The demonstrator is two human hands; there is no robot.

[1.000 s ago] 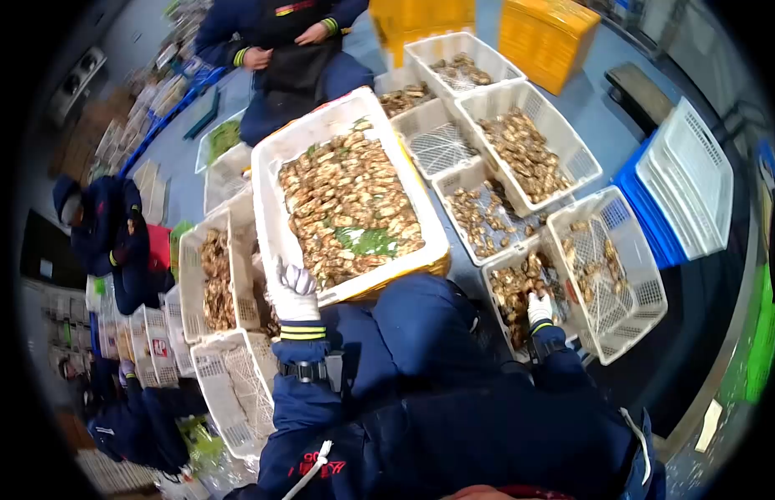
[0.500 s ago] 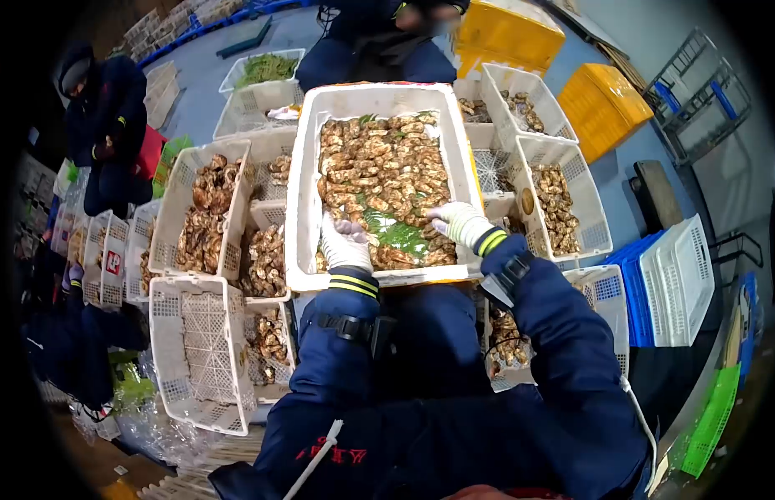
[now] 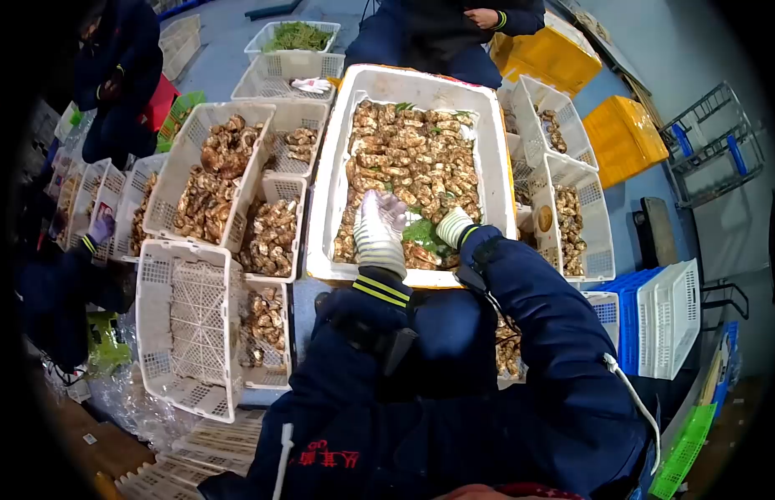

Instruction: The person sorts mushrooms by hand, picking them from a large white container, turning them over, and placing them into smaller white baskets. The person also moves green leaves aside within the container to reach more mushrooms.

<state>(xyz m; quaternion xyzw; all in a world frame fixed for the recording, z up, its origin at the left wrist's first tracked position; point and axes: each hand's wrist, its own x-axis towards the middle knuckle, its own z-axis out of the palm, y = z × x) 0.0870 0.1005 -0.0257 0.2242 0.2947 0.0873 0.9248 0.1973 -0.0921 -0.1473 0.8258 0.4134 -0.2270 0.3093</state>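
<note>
A white foam box point(image 3: 321, 242) stands before me, filled with rows of brown and white mushrooms point(image 3: 412, 150) that look like matsutake. Green fern leaves point(image 3: 424, 234) show among them near the front. My left hand point(image 3: 381, 229), in a striped white glove with a lilac palm, is over the mushrooms left of the leaves; its fingers stretch out, with nothing visible in them. Just right of the leaves is my right hand point(image 3: 456, 227), gloved alike. Its fingers point down into the mushrooms and are hidden, so any hold cannot be made out.
White crates of mushrooms flank the box, one at left point(image 3: 208, 179) and one at right point(image 3: 577, 221). An upturned-looking white crate point(image 3: 187, 325) is nearer left. Yellow boxes point(image 3: 616, 142) and a metal trolley point(image 3: 716, 150) stand right. A person point(image 3: 446, 33) sits opposite; others are left.
My left hand has moved from the box's left side inward over the mushrooms. My right hand has lowered, its fingers now out of sight. The whole view has shifted with my head.
</note>
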